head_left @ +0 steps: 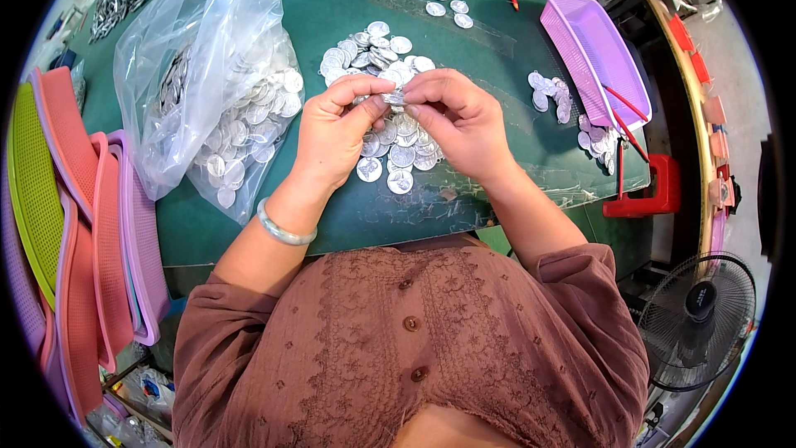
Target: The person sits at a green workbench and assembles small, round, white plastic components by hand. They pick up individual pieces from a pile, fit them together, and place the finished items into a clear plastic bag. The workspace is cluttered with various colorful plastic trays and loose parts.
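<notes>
While my left hand [336, 129] and right hand [460, 116] meet fingertip to fingertip, both pinch a small silver disc [394, 99] between them, just above the pile of discs [390, 99]
As I judge it, the disc is thin stamped metal: light, stiff and slick, best taken by its rim with thumb and forefinger, since the flat faces would slide. More discs lie under and beyond the grip on the green table [348, 199], a clear bag of discs [224, 108] sits to its left, and a purple basket [593, 50] to its right. My fingers cover most of the held piece, so I cannot tell whether it is one disc or several, nor read its relief
</notes>
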A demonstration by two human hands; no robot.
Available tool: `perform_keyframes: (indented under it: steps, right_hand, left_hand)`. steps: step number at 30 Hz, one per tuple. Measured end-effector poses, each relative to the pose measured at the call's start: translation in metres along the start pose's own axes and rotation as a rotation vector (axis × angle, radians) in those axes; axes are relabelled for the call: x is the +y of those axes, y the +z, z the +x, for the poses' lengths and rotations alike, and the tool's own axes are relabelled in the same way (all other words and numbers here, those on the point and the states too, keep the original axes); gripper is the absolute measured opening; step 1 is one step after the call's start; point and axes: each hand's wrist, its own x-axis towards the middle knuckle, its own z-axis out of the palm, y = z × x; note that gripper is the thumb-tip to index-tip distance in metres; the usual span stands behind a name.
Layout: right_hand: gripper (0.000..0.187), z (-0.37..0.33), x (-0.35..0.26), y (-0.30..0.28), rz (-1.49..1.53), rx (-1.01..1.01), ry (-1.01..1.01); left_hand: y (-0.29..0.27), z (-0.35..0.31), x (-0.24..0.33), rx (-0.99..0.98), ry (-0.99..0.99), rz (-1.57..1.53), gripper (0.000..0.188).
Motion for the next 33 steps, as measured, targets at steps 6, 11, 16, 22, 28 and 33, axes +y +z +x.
perform_keyframes:
  steps: [6, 11, 16, 22, 28, 33]
  right_hand:
    - [0.015, 0.001, -0.001, 0.001, -0.191, 0.010, -0.192]
    - [0.016, 0.000, -0.004, 0.005, -0.366, 0.048, -0.331]
    - [0.017, -0.001, -0.004, 0.006, -0.406, 0.075, -0.396]
    - [0.017, 0.000, -0.006, 0.004, -0.438, 0.089, -0.422]
    - [0.017, 0.000, -0.006, 0.003, -0.437, 0.092, -0.427]
    - [0.014, 0.006, 0.003, -0.011, -0.155, 0.042, -0.140]
  left_hand:
    - [-0.001, 0.000, 0.000, 0.013, -0.027, 0.000, 0.019]
    - [-0.002, -0.001, 0.001, -0.016, -0.040, -0.004, 0.023]
    - [0.000, -0.003, 0.005, -0.063, -0.056, 0.048, 0.030]
    - [-0.001, -0.001, 0.009, -0.140, 0.093, 0.231, 0.037]
    - [0.003, -0.002, 0.011, -0.123, 0.142, 0.217, 0.031]
    - [-0.001, -0.003, 0.007, -0.092, 0.013, 0.115, 0.014]
